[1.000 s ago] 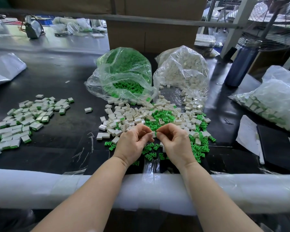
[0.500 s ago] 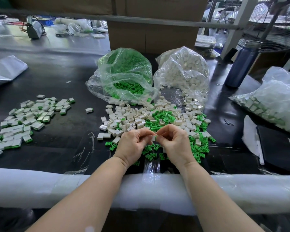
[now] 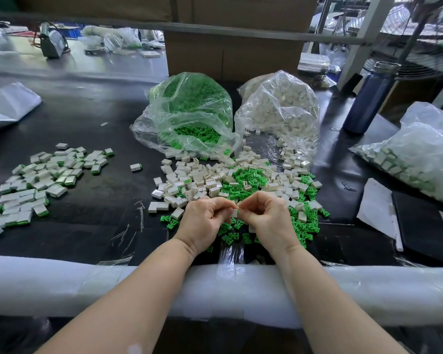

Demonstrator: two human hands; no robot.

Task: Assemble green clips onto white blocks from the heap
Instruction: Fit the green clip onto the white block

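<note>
Left hand [image 3: 202, 223] and right hand [image 3: 270, 221]: both pinch one white block [image 3: 234, 213]. Heap [image 3: 241, 182] behind, bags [image 3: 189, 116] beyond. Finished pile [image 3: 36, 185] left on surface [image 3: 92, 200].

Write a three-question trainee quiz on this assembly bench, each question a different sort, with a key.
1. True or false: both hands pinch one white block between them above the mixed heap.
2. Multiple choice: the pile of finished blocks lies (A) on the person's left, (B) inside the bag of green clips, (C) beside the blue bottle.
3. Fill in: the bag of white blocks lies to the ______ of the bag of green clips.

Key: 1 true, the left hand and right hand meet at the block; 2 A; 3 right.
</note>
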